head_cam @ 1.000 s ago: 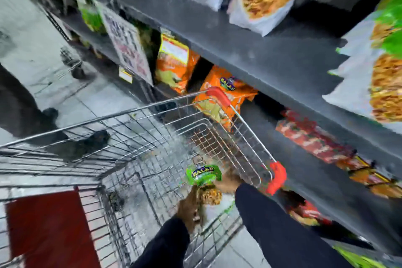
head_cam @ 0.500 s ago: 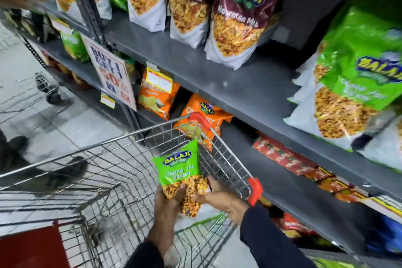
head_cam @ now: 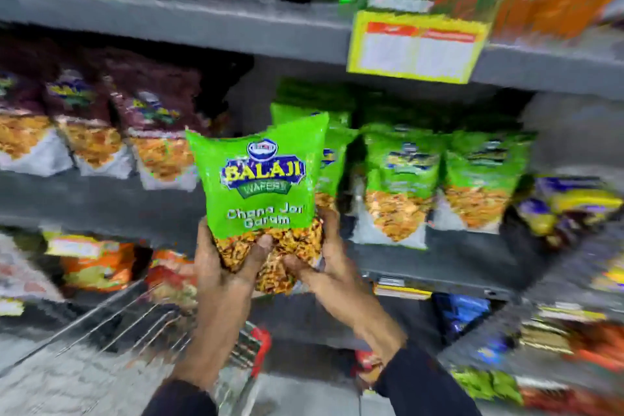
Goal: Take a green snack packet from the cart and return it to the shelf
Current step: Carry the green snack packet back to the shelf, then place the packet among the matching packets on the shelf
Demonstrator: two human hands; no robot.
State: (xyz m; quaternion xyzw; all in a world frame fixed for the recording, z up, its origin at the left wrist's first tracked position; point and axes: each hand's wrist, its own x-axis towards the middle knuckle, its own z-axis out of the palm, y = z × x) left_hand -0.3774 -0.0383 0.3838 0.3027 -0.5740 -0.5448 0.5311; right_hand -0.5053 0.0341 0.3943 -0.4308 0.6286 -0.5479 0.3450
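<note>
I hold a green snack packet point(head_cam: 261, 179) upright in front of the middle grey shelf point(head_cam: 439, 267). My left hand point(head_cam: 226, 267) grips its lower left, thumb across the clear bottom part. My right hand point(head_cam: 324, 263) grips its lower right edge. Behind and to the right of it, a row of matching green packets point(head_cam: 439, 176) stands on that shelf. The wire cart point(head_cam: 141, 324) is below my hands at the lower left, its red corner point(head_cam: 261, 338) under my left forearm.
Maroon snack packets point(head_cam: 111, 118) fill the shelf to the left. A yellow price sign point(head_cam: 418, 44) hangs from the upper shelf edge. Orange packets point(head_cam: 98, 263) and other goods sit on the lower shelves, blurred.
Both hands have lifted the green packet out of the cart and up to shelf height. The view has swung upward from the cart to the shelves.
</note>
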